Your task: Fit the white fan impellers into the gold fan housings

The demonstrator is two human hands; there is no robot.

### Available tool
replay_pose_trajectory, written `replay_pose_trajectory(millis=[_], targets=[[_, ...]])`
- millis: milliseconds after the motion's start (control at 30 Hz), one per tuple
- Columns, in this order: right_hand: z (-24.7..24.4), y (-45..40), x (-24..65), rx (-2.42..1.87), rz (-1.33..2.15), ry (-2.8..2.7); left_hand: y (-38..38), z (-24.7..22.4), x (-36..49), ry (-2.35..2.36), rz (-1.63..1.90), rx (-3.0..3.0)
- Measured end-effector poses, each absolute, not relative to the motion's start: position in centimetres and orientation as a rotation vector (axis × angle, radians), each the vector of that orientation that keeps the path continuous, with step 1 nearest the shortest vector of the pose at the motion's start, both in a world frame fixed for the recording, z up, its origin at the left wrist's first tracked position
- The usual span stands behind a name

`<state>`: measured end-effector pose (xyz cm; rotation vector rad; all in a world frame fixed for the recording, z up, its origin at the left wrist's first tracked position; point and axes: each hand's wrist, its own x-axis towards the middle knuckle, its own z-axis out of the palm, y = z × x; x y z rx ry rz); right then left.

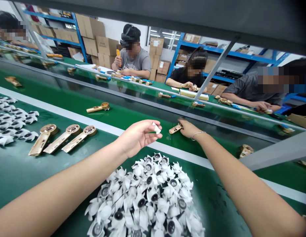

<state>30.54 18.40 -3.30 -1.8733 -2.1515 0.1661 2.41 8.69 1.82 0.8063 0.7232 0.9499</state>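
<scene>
My left hand [140, 136] is closed in a pinch on a small white fan blade [156, 128], mostly covered by the fingers. It hovers above the near edge of the belt. Out over the green belt, my right hand [189, 127] has its fingers on the round end of a gold handheld-fan casing [175, 128]; its flat handle points left. A big heap of white fan blades [153, 197], several showing dark round hubs, lies below and between my arms. To the left, three gold fan casings [77, 138] rest side by side on the green table.
More white fan blades [15, 120] are spread at the far left. Another gold casing [98, 107] lies on the belt [133, 115]. A grey slanted post [278, 149] stands at right, and a shelf overhangs the top. Several co-workers sit across the line.
</scene>
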Motion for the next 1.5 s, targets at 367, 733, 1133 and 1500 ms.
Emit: replay_pose_trajectory(millis=[367,733,1133,1500], targets=[[2.0,6.4,27.7,-1.408,0.497,-1.832,7.9,3.4,2.4,0.751,1.049,1.208],[3.8,1.1,24.4,-1.154,0.852,-1.676,5.2,3.8,3.3,0.729,0.95,1.353],[3.7,1.2,25.3,-1.205,0.55,-1.959,5.1,4.0,3.3,0.756,1.014,1.473],[3.2,2.5,25.6,-1.172,0.171,-2.206,7.1,2.2,2.9,0.776,0.774,1.302]])
